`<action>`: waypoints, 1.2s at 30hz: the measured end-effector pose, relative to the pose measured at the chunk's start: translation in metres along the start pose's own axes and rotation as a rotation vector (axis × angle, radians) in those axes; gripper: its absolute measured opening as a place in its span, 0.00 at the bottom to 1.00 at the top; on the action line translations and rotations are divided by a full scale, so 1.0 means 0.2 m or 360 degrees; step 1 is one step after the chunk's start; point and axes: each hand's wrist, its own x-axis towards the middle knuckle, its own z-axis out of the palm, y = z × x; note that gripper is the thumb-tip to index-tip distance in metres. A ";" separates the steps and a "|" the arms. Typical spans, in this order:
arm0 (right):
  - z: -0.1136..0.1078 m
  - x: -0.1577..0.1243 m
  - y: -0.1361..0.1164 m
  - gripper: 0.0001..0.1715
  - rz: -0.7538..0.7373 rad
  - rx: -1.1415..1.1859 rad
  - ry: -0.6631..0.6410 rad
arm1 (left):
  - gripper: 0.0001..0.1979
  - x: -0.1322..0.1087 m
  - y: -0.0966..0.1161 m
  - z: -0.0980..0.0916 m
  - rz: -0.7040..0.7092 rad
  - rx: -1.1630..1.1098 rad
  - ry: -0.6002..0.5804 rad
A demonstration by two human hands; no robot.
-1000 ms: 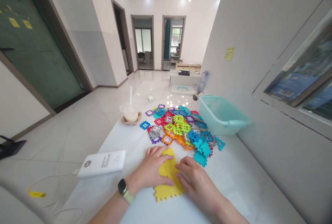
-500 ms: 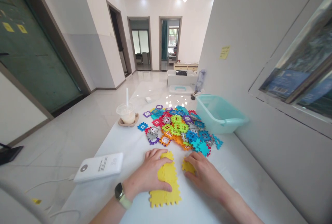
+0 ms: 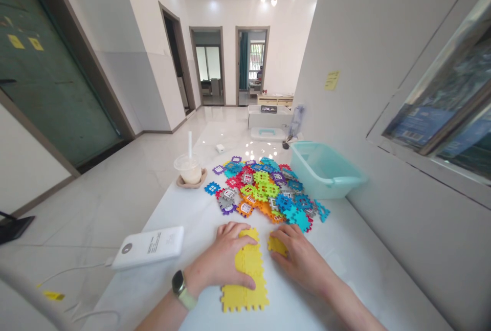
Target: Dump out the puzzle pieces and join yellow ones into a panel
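Note:
A strip of joined yellow plastic interlocking panels (image 3: 248, 276) lies lengthwise on the white table top (image 3: 180, 221), near the front edge of my view. My left hand (image 3: 224, 259) presses on its left side, with the fingers curled over the top part. To the right, my right hand (image 3: 301, 259) has its fingertips on a small yellow panel (image 3: 276, 245), which sits apart from the strip. A smartwatch (image 3: 178, 283) is on my left wrist. Just beyond both hands lies a heap of multicoloured window-patterned panels (image 3: 264, 190).
A white power bank (image 3: 148, 247) with a cable lies left of my left hand. Farther back stand a plastic cup with a straw (image 3: 189, 169) on a saucer and a teal plastic bin (image 3: 324, 170). A person (image 3: 260, 73) sits in a distant room.
My right hand has moved right with the small yellow panel, now apart from the strip. The strip has straightened and shows more of its length. My view has shifted slightly.

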 end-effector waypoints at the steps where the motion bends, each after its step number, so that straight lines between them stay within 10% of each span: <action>1: 0.00 0.00 0.00 0.15 -0.0001 0.0000 -0.0002 | 0.40 0.00 0.00 0.00 0.0000 -0.0002 0.0000; 36: 0.03 0.01 0.00 0.30 -0.0298 0.0129 0.0009 | 0.44 -0.02 0.06 0.05 0.0102 0.0101 0.0009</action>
